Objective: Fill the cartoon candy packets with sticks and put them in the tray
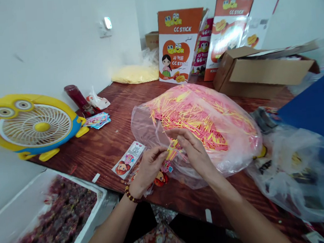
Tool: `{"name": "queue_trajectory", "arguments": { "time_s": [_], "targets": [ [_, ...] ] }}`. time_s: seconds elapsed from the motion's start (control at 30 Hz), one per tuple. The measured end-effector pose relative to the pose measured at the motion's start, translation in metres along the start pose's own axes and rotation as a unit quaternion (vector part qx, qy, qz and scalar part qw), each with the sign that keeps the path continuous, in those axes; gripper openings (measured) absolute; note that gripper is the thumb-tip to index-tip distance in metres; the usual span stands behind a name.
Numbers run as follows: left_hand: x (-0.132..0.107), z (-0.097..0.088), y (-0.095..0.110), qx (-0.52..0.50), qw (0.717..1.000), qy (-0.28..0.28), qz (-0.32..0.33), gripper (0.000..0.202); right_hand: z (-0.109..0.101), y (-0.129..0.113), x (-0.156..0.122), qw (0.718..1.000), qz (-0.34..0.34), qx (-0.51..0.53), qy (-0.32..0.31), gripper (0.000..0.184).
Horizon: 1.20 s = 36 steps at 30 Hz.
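A big clear plastic bag (232,145) full of thin pink and yellow sticks lies open on the brown wooden table (101,145). My left hand (147,169) and my right hand (194,151) meet in front of the bag's mouth. Both pinch a small bunch of pink and yellow sticks (172,152) between their fingertips. A small printed packet (166,167) hangs just under the bunch, partly hidden by my hands. A flat cartoon packet (128,160) lies on the table left of my left hand. A bead bracelet is on my left wrist.
A yellow cartoon desk fan (32,125) stands at the left. A white tray (16,210) holds dark red pieces at lower left. Orange "CC STICK" boxes (178,44) and an open cardboard box (262,71) stand behind. More plastic bags (297,174) lie at right.
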<state>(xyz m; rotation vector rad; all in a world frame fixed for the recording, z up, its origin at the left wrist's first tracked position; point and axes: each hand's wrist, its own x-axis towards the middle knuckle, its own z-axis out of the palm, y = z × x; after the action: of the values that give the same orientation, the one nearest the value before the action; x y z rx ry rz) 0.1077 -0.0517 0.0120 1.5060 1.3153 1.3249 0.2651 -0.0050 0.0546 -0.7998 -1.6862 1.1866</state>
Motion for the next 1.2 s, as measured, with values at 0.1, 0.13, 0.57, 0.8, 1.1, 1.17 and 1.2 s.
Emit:
{"name": "queue_trajectory", "arguments": {
  "time_s": [0.1, 0.13, 0.57, 0.8, 1.1, 1.17, 1.2],
  "targets": [
    [0.004, 0.004, 0.000, -0.046, 0.999, 0.012, -0.011, 0.023, -0.011, -0.004, 0.002, 0.993, -0.033, -0.094, -0.067, 0.028],
    [0.005, 0.006, 0.000, -0.064, 0.998, 0.014, -0.013, 0.023, -0.015, -0.006, 0.003, 0.990, -0.039, -0.107, -0.088, 0.031],
    [0.008, 0.002, 0.003, -0.077, 0.992, 0.069, 0.066, 0.016, -0.038, -0.002, 0.000, 0.974, -0.095, -0.201, -0.039, 0.014],
    [0.009, -0.019, 0.017, 0.005, 0.994, 0.091, 0.062, 0.013, -0.024, 0.007, 0.014, 0.997, 0.023, -0.064, -0.042, 0.014],
    [-0.003, -0.067, -0.042, 0.202, 0.976, -0.012, -0.074, 0.025, 0.042, 0.085, 0.004, 0.967, 0.237, 0.037, -0.089, 0.025],
    [-0.011, -0.065, -0.058, 0.245, 0.967, -0.013, -0.069, 0.029, 0.042, 0.095, -0.002, 0.968, 0.228, -0.051, -0.091, 0.025],
    [-0.015, -0.063, -0.065, 0.260, 0.964, -0.012, -0.062, 0.032, 0.038, 0.097, -0.004, 0.967, 0.216, -0.096, -0.091, 0.025]
  ]
}}
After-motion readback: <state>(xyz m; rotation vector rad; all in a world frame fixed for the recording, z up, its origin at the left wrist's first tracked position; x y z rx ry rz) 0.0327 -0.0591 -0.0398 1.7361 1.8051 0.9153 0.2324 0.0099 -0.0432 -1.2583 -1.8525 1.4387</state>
